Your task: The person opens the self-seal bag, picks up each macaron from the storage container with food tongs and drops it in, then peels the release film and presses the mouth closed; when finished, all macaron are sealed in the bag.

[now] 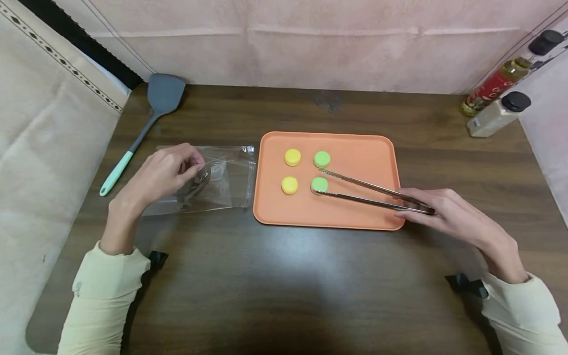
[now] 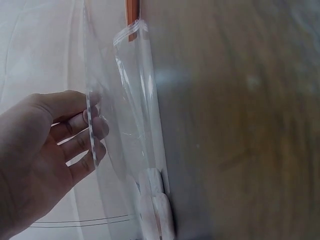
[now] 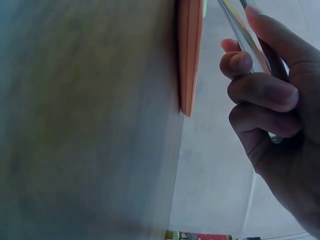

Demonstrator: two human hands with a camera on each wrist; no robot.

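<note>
My left hand [image 1: 166,170] pinches the edge of a clear plastic bag [image 1: 237,180] lying left of the tray. In the left wrist view, the bag's rim [image 2: 91,125] stands between thumb and fingers, and pale rounded objects [image 2: 155,205] show low down by it, their kind unclear. Metal tongs [image 1: 364,200] are gripped in my right hand [image 1: 452,214]. Their spread tips reach over the orange tray [image 1: 355,148], either side of the nearer green disc [image 1: 319,184]; contact cannot be told. Another green disc [image 1: 321,159] and two yellow discs [image 1: 292,157] lie on the tray.
At the far left lies a turner [image 1: 165,96] with a mint handle. An oil bottle [image 1: 494,88] and a black-capped jar [image 1: 494,117] stand at the back right. Pale cloth [image 1: 288,54] hangs behind the wooden table [image 1: 230,276].
</note>
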